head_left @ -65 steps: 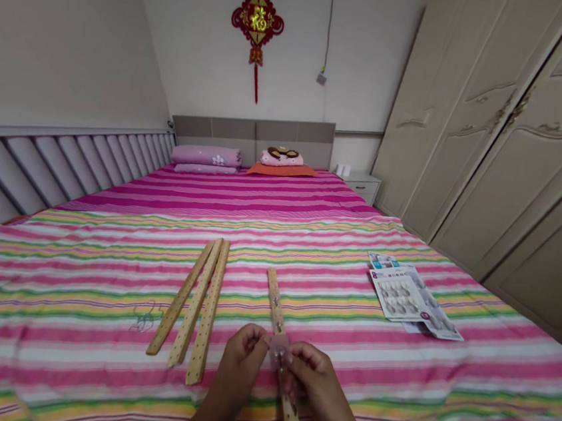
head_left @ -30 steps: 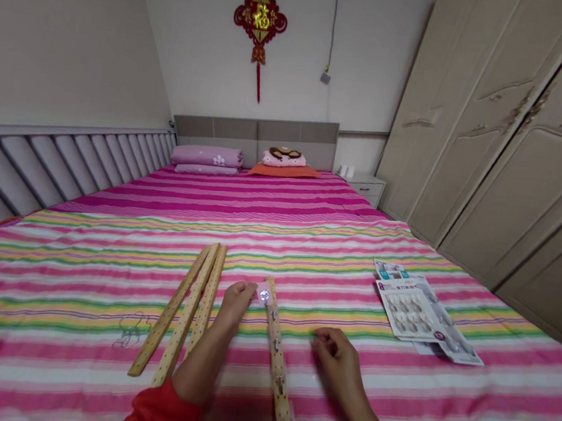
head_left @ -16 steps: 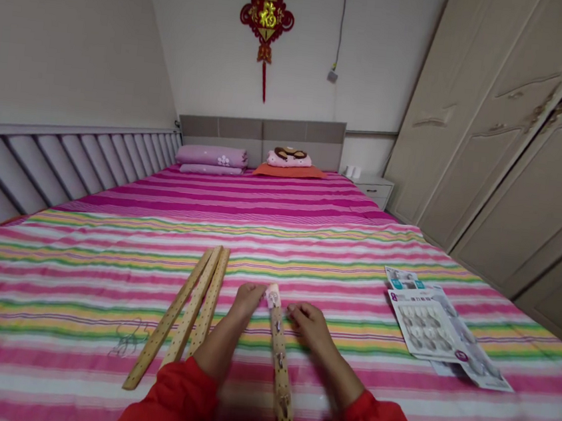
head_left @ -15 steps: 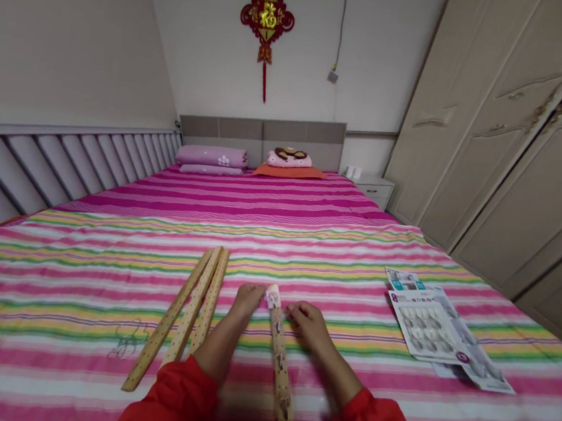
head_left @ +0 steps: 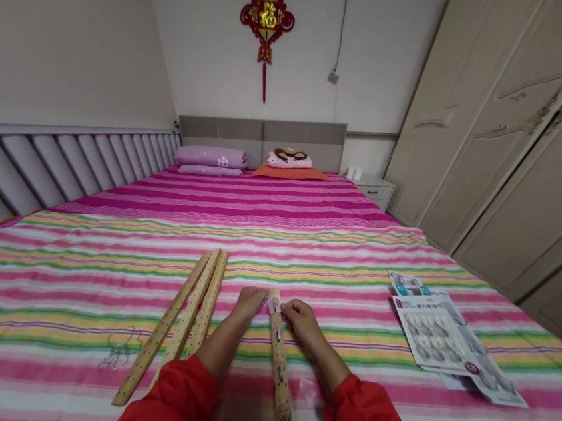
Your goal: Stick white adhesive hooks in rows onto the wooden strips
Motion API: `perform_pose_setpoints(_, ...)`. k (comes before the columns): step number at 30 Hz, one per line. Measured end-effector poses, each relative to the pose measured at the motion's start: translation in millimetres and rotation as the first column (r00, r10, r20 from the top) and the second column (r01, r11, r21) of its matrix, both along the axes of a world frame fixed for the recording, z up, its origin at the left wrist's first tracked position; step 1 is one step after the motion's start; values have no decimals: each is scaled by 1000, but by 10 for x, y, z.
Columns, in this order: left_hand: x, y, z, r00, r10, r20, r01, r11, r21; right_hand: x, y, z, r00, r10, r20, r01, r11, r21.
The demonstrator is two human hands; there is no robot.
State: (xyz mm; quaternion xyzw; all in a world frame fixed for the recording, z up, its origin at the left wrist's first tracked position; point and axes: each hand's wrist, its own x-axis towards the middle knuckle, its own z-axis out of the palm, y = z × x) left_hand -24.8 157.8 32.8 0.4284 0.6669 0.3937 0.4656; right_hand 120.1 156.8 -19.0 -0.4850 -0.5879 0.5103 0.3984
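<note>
A pale wooden strip with rows of small holes lies lengthwise in front of me, several metal hooks spaced along it. At its far end sits a clear adhesive hook. My left hand is closed at the left edge of that hook, its fingertips pinched on it. From the other side my right hand comes up to the strip's right edge, thumb and fingers pressed together; whatever is between them is too small to make out. Both forearms are in red sleeves.
To the left lie three more perforated wooden strips and a tangle of thin thread. Blister packs of hooks rest at the right. Striped cloth covers the bed, with a railing on its left and a wardrobe on its right.
My right hand has moved left and now meets the strip near the clear hook. My left hand has shifted slightly right and stays at the hook's left edge.
</note>
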Motion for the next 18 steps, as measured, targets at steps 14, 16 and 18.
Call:
perform_pose_setpoints(14,26,82,-103,998,-8,-66,7,1000,-21,-48,96,-97,997,-18,74,19,1000,-9)
perform_pose_setpoints(16,31,79,-120,997,-5,-72,4,1000,-12,-52,101,-111,996,-23,82,24,1000,0)
perform_pose_setpoints(18,32,78,-135,997,-3,-75,3,1000,-1,-56,106,-122,996,-28,87,28,1000,9)
